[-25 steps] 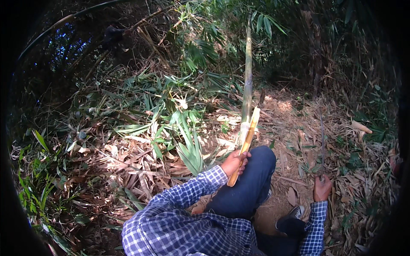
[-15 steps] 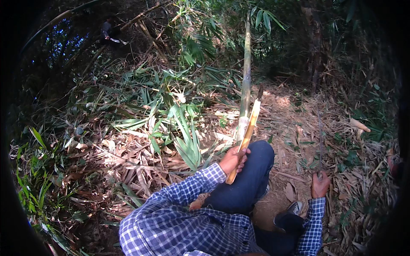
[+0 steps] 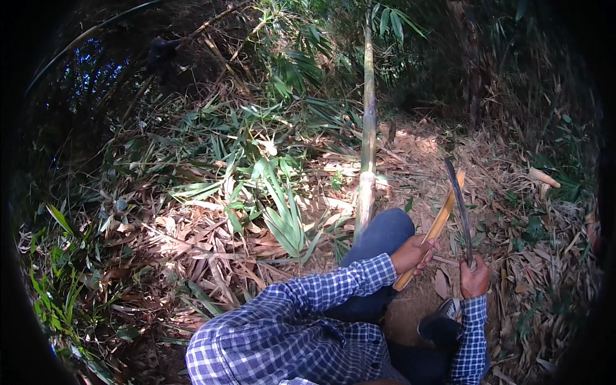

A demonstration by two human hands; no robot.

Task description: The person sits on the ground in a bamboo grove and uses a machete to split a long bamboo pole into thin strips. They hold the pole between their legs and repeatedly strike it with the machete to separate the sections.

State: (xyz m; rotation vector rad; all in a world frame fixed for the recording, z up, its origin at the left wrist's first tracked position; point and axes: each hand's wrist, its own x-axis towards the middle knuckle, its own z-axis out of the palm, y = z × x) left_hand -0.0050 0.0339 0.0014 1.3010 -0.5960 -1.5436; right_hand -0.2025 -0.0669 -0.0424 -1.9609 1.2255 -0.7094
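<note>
Green leaves (image 3: 283, 221) lie left of the bamboo pole (image 3: 369, 125), which looks unsplit; your knee (image 3: 390, 226) hides its near end. Right of the pole, your left hand (image 3: 414, 255) grips a bamboo strip (image 3: 441, 216), apparently already split; farther right, your right hand (image 3: 475, 277) clasps a blade (image 3: 463, 215), contact unclear.

We observe split bamboo in the strip (image 3: 438, 222), its woody face looking smooth with a slight sheen. The blade (image 3: 462, 210) we read as metal, dull and dark. The bamboo pole (image 3: 368, 122) appears smooth. We note woven cloth, matt, in the shirt (image 3: 340, 282) and trousers (image 3: 385, 229); the dry leaves (image 3: 186, 240) look papery, and the soil (image 3: 403, 326) matt.
</note>
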